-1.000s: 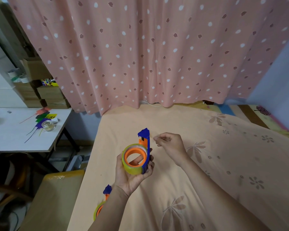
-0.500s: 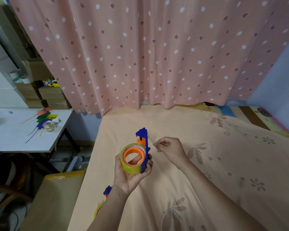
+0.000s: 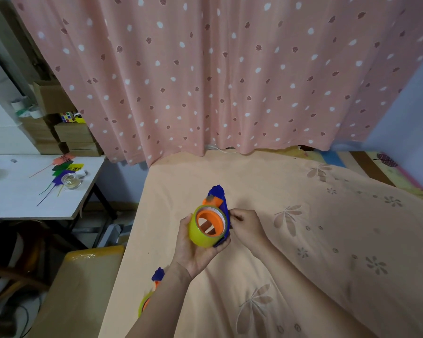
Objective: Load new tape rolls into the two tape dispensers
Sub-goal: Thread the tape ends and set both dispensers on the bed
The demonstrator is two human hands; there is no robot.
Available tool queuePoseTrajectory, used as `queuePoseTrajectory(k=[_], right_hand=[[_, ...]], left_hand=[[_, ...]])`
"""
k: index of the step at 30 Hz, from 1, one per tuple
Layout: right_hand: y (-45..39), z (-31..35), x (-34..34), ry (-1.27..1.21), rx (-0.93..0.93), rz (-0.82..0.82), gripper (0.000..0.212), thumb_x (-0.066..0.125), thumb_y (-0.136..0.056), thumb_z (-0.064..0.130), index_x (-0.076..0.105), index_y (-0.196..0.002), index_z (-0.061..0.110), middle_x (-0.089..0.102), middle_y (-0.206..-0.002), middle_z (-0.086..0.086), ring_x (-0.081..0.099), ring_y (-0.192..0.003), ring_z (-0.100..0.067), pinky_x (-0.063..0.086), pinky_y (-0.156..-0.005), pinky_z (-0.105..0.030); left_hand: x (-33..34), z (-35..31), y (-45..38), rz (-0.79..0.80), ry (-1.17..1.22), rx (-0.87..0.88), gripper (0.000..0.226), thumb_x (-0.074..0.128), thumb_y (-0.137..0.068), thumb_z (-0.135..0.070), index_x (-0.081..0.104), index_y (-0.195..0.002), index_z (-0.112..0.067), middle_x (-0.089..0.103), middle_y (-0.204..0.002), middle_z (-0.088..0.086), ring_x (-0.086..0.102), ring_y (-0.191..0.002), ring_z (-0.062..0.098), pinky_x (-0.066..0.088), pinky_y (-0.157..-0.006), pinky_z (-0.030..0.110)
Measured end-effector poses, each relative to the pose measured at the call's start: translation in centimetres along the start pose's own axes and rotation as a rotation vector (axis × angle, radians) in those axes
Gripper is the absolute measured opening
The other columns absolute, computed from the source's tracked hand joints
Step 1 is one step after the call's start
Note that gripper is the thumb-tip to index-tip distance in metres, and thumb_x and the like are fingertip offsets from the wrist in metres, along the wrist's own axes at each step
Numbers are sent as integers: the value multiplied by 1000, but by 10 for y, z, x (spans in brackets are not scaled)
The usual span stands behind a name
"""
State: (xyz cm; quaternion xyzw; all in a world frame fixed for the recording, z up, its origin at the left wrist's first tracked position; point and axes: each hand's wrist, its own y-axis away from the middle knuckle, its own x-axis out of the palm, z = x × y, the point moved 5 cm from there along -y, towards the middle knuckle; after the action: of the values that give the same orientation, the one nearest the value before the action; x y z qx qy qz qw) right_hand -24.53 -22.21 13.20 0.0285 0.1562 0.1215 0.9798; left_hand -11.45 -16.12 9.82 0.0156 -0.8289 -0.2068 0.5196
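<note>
Left to right, then. Down at seven o'clock, half hidden behind the left forearm, the second dispenser (image 3: 154, 289) lies on the bed (image 3: 303, 240) near its edge, a yellow-green rim showing under its blue tip; it looks loaded already, though most of it is covered.

Up to the centre: the left hand (image 3: 193, 250) cups the dispenser (image 3: 217, 208) from below, palm up, its fingers (image 3: 224, 242) wrapped around the roll (image 3: 202, 234) and the blue frame. The roll sits on the orange hub, hole facing the camera, blue nose pointing to twelve o'clock.

And here is the change! A second ago the right hand (image 3: 246, 226) was held apart at two o'clock of the dispenser, thumb and forefinger pinched, as if drawing out a strand of tape. Now it has closed in and presses against the blue frame at three o'clock, touching it. The dispenser has also tipped to show more of the roll's face.

My read: the roll is seated, and the free end is being worked toward the nose, so this dispenser is close to done.

The right hand's fingers are curled together against the frame's edge; whether they pinch tape I cannot tell, since clear tape would hardly show. The right forearm runs back to five o'clock, wrist bent inward.
</note>
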Motion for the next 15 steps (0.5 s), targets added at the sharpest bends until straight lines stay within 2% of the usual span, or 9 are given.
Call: queuePoseTrajectory(k=[2,5,8,11,13,15], right_hand=[[4,-4,6,-195,131,99,28,51,-87,22,78,-80,19,77,-85,-2,70,-81,-21,58,-75,-35],[11,-16,16,-474,332,222,30,49,-89,33,74,-90,17,75,-98,-3,67,-91,-19,55,-79,-36],[19,-32,20,-445,386,323,27,63,-91,30,73,-110,15,75,-109,-9,70,-103,-27,57,-92,-45],[27,-59,23,-464,454,258,30,65,-94,20,69,-120,7,73,-116,-17,69,-110,-33,56,-96,-51],[31,-82,24,-447,506,179,27,65,-96,25,71,-115,7,76,-110,-15,72,-105,-31,56,-95,-50],[38,-106,28,-457,576,133,25,65,-96,22,72,-113,5,77,-105,-17,74,-99,-33,57,-94,-51]], left_hand=[[-2,-2,-1,-16,-56,18,51,70,-79,-50,77,-114,-13,71,-123,17,71,-109,35,46,-106,49],[-5,1,-2,-35,-152,20,50,67,-81,-52,75,-117,-18,72,-123,13,72,-106,30,54,-96,45],[-10,12,-4,-53,-264,-17,53,56,-91,-52,67,-130,-18,68,-130,14,70,-113,27,57,-92,42],[-23,26,-7,-121,-424,-69,55,52,-97,-50,63,-133,-11,68,-129,18,67,-118,30,57,-95,43],[-37,38,-9,-186,-551,-113,53,52,-100,-47,61,-133,-6,70,-128,19,66,-120,32,52,-106,47],[-48,50,-10,-227,-677,-161,45,51,-101,-46,66,-125,-10,73,-124,16,69,-116,30,50,-109,47]])
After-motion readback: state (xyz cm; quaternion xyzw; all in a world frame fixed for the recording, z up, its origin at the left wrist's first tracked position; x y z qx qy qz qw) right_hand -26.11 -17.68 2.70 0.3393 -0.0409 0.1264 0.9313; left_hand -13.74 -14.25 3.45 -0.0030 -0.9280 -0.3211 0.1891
